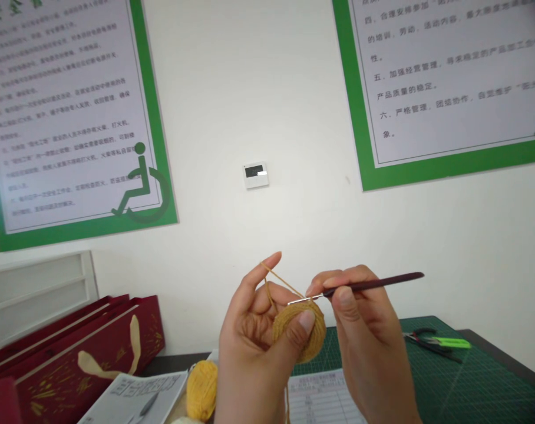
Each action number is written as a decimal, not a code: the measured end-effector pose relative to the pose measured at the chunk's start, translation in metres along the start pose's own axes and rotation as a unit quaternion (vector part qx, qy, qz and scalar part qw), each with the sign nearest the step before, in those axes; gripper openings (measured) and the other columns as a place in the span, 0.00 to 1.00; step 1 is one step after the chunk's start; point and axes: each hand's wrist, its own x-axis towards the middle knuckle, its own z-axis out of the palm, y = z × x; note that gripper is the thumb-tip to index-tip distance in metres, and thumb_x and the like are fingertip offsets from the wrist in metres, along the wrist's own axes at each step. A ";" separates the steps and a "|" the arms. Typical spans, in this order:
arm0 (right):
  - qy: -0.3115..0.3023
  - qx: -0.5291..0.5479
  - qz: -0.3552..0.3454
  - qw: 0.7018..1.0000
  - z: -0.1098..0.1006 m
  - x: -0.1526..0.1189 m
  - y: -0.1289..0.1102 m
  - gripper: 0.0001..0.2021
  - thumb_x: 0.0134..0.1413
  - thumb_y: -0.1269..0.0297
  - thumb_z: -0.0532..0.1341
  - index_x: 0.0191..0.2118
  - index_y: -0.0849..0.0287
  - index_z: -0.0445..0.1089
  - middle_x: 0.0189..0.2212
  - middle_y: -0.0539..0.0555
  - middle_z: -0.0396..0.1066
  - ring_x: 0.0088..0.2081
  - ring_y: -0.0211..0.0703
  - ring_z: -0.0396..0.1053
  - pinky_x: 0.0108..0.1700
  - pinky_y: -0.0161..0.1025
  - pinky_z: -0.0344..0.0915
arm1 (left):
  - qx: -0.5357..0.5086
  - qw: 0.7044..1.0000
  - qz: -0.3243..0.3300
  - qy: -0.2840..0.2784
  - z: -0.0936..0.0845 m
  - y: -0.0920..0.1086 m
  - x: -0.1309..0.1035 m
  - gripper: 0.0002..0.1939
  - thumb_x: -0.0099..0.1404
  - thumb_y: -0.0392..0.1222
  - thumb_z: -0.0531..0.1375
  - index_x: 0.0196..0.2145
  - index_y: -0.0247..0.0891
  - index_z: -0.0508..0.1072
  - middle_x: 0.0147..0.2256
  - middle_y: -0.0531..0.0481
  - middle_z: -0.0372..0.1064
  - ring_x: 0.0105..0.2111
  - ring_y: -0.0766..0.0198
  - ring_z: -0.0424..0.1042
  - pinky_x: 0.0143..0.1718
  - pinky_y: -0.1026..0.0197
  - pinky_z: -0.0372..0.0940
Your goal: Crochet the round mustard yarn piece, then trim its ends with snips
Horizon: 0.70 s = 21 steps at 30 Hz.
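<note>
My left hand (258, 335) pinches a round mustard-coloured crochet piece (300, 338), thumb pressed on its front. A strand of mustard yarn (281, 279) loops over the raised left index finger and runs down to the top edge of the piece. In my right hand (365, 330) is a crochet hook (377, 283) with a dark red handle, gripped between thumb and fingers. Its silver tip points left and lies at the upper edge of the crochet piece, by the strand. Whether the tip passes through a stitch, I cannot tell.
Below the hands lie a green cutting mat (444, 377), a printed sheet (320, 394) and a yellow yarn ball (202, 390). Pliers (431, 341) and a bright green tool (453, 342) rest at right. Dark red gift bags (91, 353) and a paper with a pen (149, 406) are at left.
</note>
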 end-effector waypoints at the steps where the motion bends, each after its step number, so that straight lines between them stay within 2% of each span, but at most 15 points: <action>1: 0.005 0.001 -0.006 1.000 0.000 0.000 0.000 0.05 0.68 0.63 0.58 0.40 0.50 0.71 0.35 0.47 0.74 0.40 0.36 0.71 0.45 0.34 0.67 | 0.002 1.000 0.002 0.004 0.000 0.000 0.000 0.33 0.55 0.31 0.72 0.58 0.43 0.71 0.27 0.55 0.69 0.25 0.71 0.66 0.27 0.69 0.63; 6: 0.016 0.022 -0.006 1.000 0.000 0.000 -0.002 0.07 0.70 0.64 0.55 0.40 0.51 0.69 0.33 0.47 0.75 0.38 0.36 0.72 0.43 0.36 0.68 | -0.005 1.000 0.011 0.019 -0.001 0.000 0.000 0.32 0.54 0.30 0.72 0.56 0.43 0.74 0.27 0.55 0.70 0.25 0.70 0.68 0.27 0.69 0.63; 12: -0.011 0.014 -0.018 1.000 -0.002 0.003 -0.006 0.08 0.72 0.64 0.52 0.41 0.51 0.66 0.30 0.46 0.75 0.34 0.35 0.71 0.41 0.34 0.68 | -0.015 1.000 0.010 0.020 -0.001 0.001 0.000 0.31 0.54 0.29 0.72 0.54 0.42 0.74 0.27 0.56 0.72 0.23 0.73 0.67 0.29 0.69 0.65; 17: -0.019 -0.029 -0.069 0.997 -0.004 0.004 -0.008 0.06 0.71 0.63 0.54 0.41 0.52 0.66 0.32 0.48 0.76 0.35 0.36 0.73 0.40 0.35 0.68 | -0.012 0.999 0.013 0.028 -0.001 0.001 0.000 0.30 0.53 0.29 0.72 0.53 0.41 0.75 0.27 0.55 0.72 0.24 0.72 0.69 0.29 0.70 0.65; 21: -0.039 -0.092 -0.126 0.987 -0.008 0.005 -0.011 0.06 0.70 0.68 0.53 0.43 0.53 0.67 0.34 0.49 0.75 0.37 0.38 0.74 0.42 0.38 0.70 | 0.003 0.999 0.017 0.035 -0.001 0.000 0.001 0.30 0.53 0.29 0.72 0.53 0.41 0.75 0.27 0.55 0.72 0.26 0.69 0.71 0.29 0.69 0.65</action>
